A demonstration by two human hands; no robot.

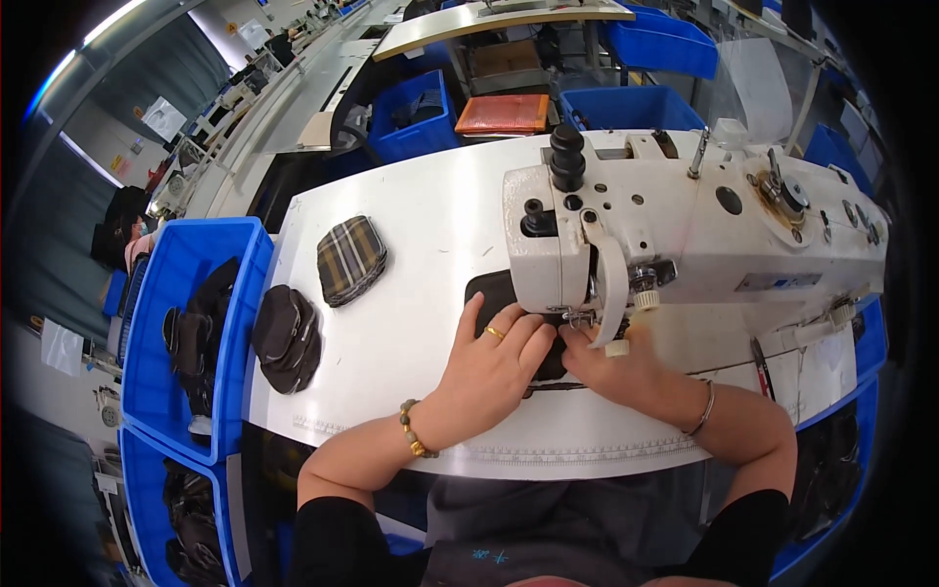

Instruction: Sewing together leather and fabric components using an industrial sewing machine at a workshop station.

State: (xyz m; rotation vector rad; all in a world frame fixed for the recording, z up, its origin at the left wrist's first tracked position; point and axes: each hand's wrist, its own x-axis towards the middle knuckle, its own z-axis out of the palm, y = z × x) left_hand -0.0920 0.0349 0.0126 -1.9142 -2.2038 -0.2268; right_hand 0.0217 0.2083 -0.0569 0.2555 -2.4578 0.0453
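Observation:
A white sewing machine (704, 249) stands on the white table, its presser foot (579, 318) over a black fabric piece (491, 287). My left hand (497, 364) lies on that piece left of the foot, fingers stretched out and a little apart, pressing it to the table. Just right of the foot, my right hand (621, 370) has its fingertips closed on the fabric's edge; the machine head hides some of those fingers. The needle's tip and part of the fabric are covered by the hands and the machine.
A stack of plaid fabric pieces (352, 259) and a stack of black pieces (287, 338) lie left on the table (411, 215). Blue bins (256, 293) with dark pieces stand beyond its left edge. A pen-like tool (761, 368) lies at right. Behind are more blue bins (636, 106).

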